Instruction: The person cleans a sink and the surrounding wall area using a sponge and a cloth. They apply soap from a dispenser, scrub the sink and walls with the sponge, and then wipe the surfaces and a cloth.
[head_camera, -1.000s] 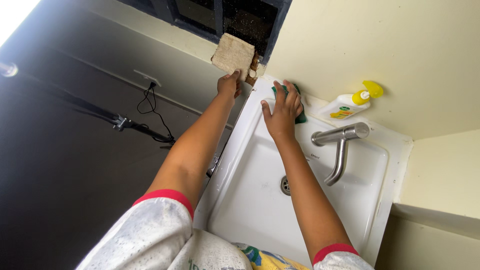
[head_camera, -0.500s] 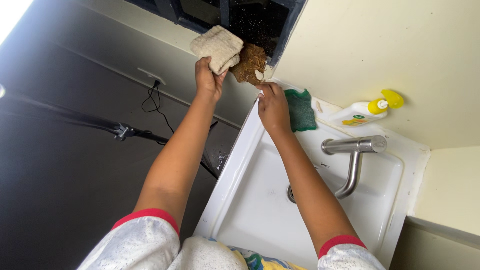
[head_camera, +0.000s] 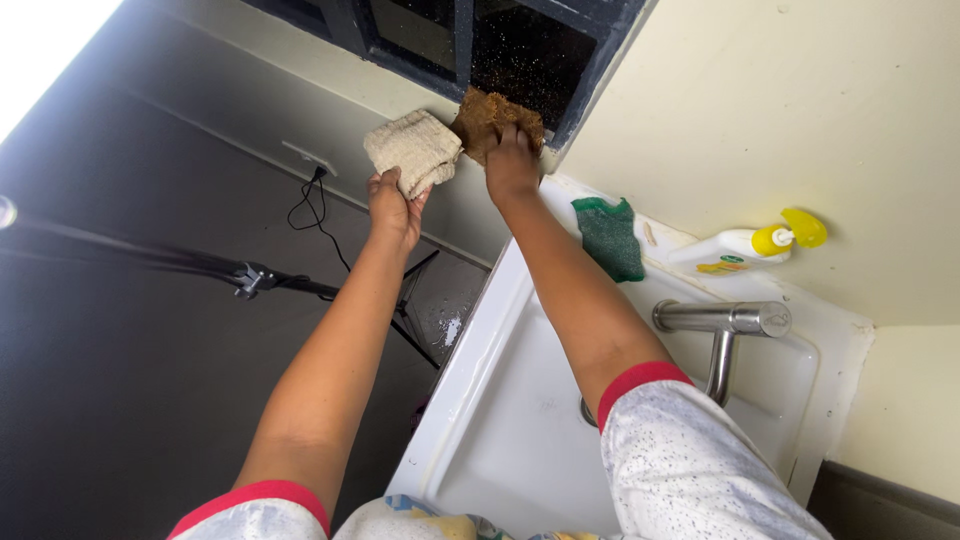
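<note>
Right hand (head_camera: 512, 160) pressed flat on brown scrub cloth (head_camera: 490, 118) against the lower edge of the dark window frame (head_camera: 600, 60), grip spread over the cloth's near side, fingers closed down on it, not pinching it clear of the surface. Left hand (head_camera: 396, 205) up beside it, grip closed on folded beige cloth (head_camera: 413, 150), held by its lower corner, cloth standing up above the fingers, clear of the wall. Beige cloth lies just left of the brown one, edges almost touching; long side of the beige fold runs roughly left-right. Brown cloth sits above and beyond the right hand, right hand nearer it than the left. Below: white sink (head_camera: 500, 420) with green scouring pad (head_camera: 610, 235) on its rim, chrome tap (head_camera: 722, 330), white bottle with yellow cap (head_camera: 745, 245) lying on the ledge. Dark stand arm (head_camera: 200, 265) off to the left
</note>
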